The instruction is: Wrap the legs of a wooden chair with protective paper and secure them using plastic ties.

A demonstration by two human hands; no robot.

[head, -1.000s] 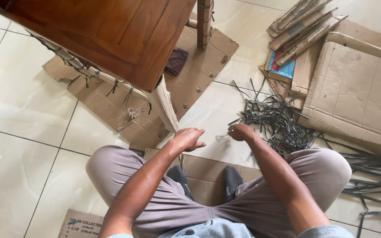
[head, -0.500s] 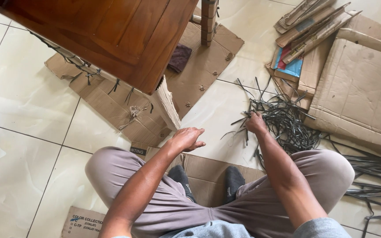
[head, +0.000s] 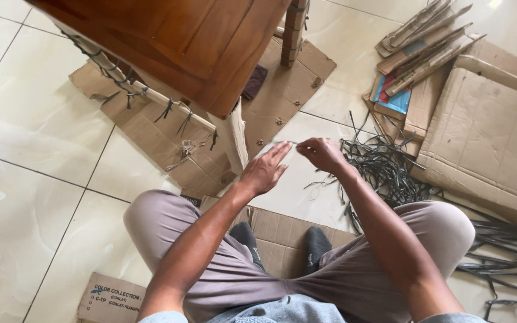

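I sit cross-legged on a tiled floor in front of a brown wooden piece of furniture (head: 198, 42). Its nearest leg (head: 234, 140) is wrapped in cardboard, and dark ties bind the wrapped rail beside it. My right hand (head: 324, 154) is pinched on a thin strip (head: 283, 143) that runs left towards the leg. My left hand (head: 264, 170) is just below the strip with its fingers stretched out, the fingertips at the strip's left end. A tangled pile of black strips (head: 387, 167) lies to the right of my right hand.
Flat cardboard sheets (head: 151, 128) lie under the furniture, with a dark cloth (head: 254, 82) on one. A large cardboard box (head: 486, 131) and folded cardboard pieces (head: 420, 42) sit at the right. More black strips (head: 510, 239) trail by my right knee.
My right hand reached into the black strip pile, then came back left, pinched on a thin strip. My left hand rose from near my knee towards the wrapped leg.
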